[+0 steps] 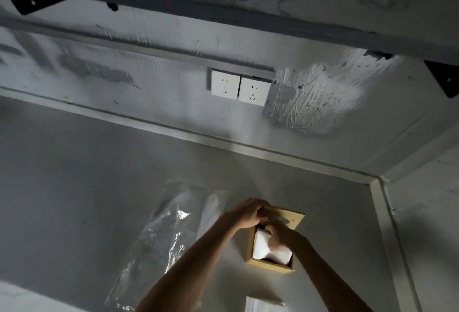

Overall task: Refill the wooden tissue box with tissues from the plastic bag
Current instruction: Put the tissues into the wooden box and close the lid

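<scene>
The wooden tissue box (268, 265) stands on the grey tabletop at lower centre right, its sliding lid (290, 217) pushed partway toward the far end. White tissues (263, 247) fill the open part. My left hand (249, 212) grips the far left corner of the box and lid. Inside the opening, my right hand (279, 237) presses down on the tissues with its fingers. A clear plastic bag (164, 232) lies flat and crumpled on the table to the left of the box.
A white packet-like object (264, 305) lies at the bottom edge, just in front of the box. Two white wall sockets (239, 88) sit on the back wall. A raised white rim (382, 202) borders the table at the right and back. Dark shelving hangs overhead.
</scene>
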The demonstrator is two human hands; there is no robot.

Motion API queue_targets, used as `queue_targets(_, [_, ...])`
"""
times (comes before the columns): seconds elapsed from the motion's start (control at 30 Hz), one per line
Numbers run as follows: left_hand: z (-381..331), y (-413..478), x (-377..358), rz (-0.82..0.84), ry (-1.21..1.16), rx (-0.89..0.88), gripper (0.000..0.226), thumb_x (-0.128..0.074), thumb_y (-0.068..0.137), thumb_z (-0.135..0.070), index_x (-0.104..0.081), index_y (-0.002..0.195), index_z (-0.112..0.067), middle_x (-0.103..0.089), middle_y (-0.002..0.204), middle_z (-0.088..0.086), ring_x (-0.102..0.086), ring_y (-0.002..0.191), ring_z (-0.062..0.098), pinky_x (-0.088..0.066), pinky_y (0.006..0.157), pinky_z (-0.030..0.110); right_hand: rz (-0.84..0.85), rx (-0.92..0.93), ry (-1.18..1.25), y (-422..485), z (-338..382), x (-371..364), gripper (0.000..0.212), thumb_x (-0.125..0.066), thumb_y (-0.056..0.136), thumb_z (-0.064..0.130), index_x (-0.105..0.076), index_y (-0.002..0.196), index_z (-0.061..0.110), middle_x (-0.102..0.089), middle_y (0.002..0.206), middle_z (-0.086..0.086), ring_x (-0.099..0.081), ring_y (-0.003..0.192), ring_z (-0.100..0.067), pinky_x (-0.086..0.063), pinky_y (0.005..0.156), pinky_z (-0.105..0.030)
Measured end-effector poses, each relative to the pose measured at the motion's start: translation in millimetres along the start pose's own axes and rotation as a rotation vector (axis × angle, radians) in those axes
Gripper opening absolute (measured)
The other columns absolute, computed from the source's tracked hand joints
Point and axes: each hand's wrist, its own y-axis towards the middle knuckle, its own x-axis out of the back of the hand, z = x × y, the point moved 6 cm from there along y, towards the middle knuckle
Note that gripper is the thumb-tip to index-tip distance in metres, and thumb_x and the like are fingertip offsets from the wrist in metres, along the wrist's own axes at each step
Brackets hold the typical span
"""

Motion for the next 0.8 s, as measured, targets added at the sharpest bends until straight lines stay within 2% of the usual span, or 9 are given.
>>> queue_targets(0.13, [1,-1,0,0.012,0.003,0.029,0.014,-0.054,0.087,-0.012,-0.066,0.095,-0.012,-0.07,0.1,0.015,-0.065,0.097,0.031,-0.05,0.077,0.037,0.026,-0.004,-0.043,2,1,9,0.059,-0.055,0.091,0.019,-0.035,0.146,0.013,-0.035,0.151,-0.013,-0.035,0.137,-0.029,-0.032,0.108,-0.035])
queue_targets(0.3, [1,-1,-1,0.007,0.0,0.041,0.017,-0.053,0.087,-0.009,-0.066,0.097,-0.014,-0.07,0.101,0.012,-0.065,0.096,0.028,-0.049,0.077,0.034,0.076,0.005,-0.099,-4,10,9,0.048,-0.048,0.094,0.027,-0.04,0.139,0.014,-0.041,0.146,-0.01,-0.036,0.136,-0.029,-0.031,0.11,-0.04])
queue_targets(0.4, [4,-1,-3,0.001,-0.002,0.043,0.021,-0.049,0.088,-0.005,-0.066,0.099,-0.012,-0.07,0.102,0.012,-0.065,0.095,0.029,-0.05,0.076,0.035,0.114,-0.01,-0.07,-5,8,7,0.045,-0.048,0.093,0.028,-0.044,0.135,0.013,-0.049,0.139,-0.007,-0.045,0.127,-0.027,-0.038,0.103,-0.037])
queue_targets(0.53, [3,0,-6,-0.022,0.006,0.027,0.021,-0.048,0.09,-0.005,-0.066,0.1,-0.011,-0.07,0.104,0.013,-0.065,0.096,0.029,-0.048,0.076,0.033,0.159,-0.038,-0.14,-1,10,10,0.052,-0.063,0.084,0.022,-0.049,0.133,0.011,-0.052,0.133,-0.011,-0.051,0.119,-0.028,-0.043,0.09,-0.035])
queue_targets(0.67, [7,0,-9,-0.022,0.008,0.048,0.026,-0.049,0.09,-0.008,-0.064,0.11,-0.016,-0.067,0.115,0.011,-0.061,0.108,0.028,-0.049,0.088,0.037,0.167,0.014,-0.266,6,11,6,0.058,-0.064,0.088,0.027,-0.042,0.138,0.009,-0.049,0.14,-0.013,-0.048,0.125,-0.034,-0.041,0.102,-0.044])
queue_targets(0.73, [7,1,-10,-0.011,-0.004,0.046,0.02,-0.053,0.09,-0.013,-0.065,0.105,-0.018,-0.069,0.111,0.01,-0.063,0.105,0.028,-0.05,0.086,0.036,0.121,0.058,-0.316,4,12,4,0.065,-0.064,0.089,0.028,-0.034,0.144,0.01,-0.044,0.145,-0.011,-0.042,0.132,-0.034,-0.036,0.107,-0.045])
queue_targets(0.8, [6,2,-8,-0.001,-0.011,0.053,0.017,-0.056,0.089,-0.016,-0.065,0.102,-0.021,-0.069,0.109,0.009,-0.064,0.103,0.027,-0.051,0.085,0.034,0.062,0.069,-0.268,4,8,-3,0.063,-0.061,0.091,0.023,-0.033,0.146,0.013,-0.042,0.147,-0.01,-0.039,0.135,-0.033,-0.034,0.109,-0.043])
